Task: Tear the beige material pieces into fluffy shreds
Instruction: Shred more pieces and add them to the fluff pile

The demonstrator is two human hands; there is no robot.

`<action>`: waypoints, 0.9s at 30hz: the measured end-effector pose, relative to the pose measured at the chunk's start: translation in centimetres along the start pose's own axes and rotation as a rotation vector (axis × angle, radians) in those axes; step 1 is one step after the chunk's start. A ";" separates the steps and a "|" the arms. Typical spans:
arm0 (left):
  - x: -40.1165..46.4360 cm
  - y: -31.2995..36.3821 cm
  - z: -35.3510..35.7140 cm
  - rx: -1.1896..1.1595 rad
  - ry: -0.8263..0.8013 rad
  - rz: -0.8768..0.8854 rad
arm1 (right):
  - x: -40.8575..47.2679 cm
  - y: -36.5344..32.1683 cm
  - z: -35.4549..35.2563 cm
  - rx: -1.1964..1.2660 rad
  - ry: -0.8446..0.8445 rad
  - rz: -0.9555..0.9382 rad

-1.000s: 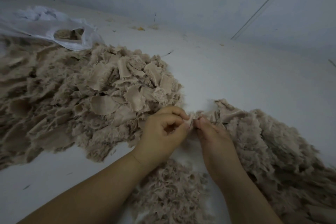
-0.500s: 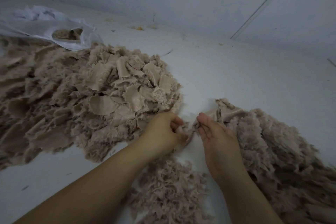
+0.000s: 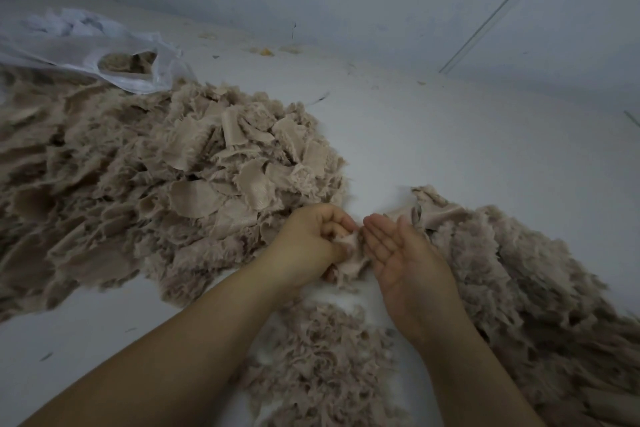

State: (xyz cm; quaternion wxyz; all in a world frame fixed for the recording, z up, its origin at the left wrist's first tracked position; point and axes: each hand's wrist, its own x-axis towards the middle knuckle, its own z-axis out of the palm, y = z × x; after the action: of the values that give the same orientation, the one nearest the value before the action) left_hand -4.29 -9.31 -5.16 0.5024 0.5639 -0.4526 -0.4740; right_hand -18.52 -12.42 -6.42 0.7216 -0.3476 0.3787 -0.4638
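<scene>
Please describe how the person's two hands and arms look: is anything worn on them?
Both are bare. The left hand and right hand wear no gloves, rings or watch, and no sleeves cover the forearms as far as the picture shows. No markings show.

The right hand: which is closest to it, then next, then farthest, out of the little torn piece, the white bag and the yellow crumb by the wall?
From the right hand:
1. Torn piece, beside it, gripped by the left hand.
2. Yellow crumb, far back near the wall.
3. White bag, far back left; its near edge rivals the crumb, so 2 and 3 are close.
</scene>
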 end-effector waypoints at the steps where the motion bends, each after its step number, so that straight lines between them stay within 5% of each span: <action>1: -0.1 0.1 -0.2 -0.062 -0.015 0.017 | 0.1 -0.1 0.0 0.022 0.026 0.006; 5: -0.3 0.8 -1.0 -0.288 -0.076 0.069 | 0.1 -0.1 0.0 0.055 0.063 -0.025; 13: -0.6 0.2 -0.7 -0.287 0.021 0.107 | 0.2 0.8 -1.2 -0.329 -0.095 -0.129; 27: -1.0 0.6 -0.5 -0.114 0.057 0.047 | -0.4 0.6 -1.0 -0.411 -0.147 -0.171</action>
State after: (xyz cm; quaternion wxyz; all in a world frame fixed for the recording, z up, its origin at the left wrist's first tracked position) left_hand -3.91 -8.35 -4.48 0.5574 0.5370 -0.4235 -0.4707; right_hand -19.24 -12.04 -7.33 0.6194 -0.5508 0.3806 -0.4100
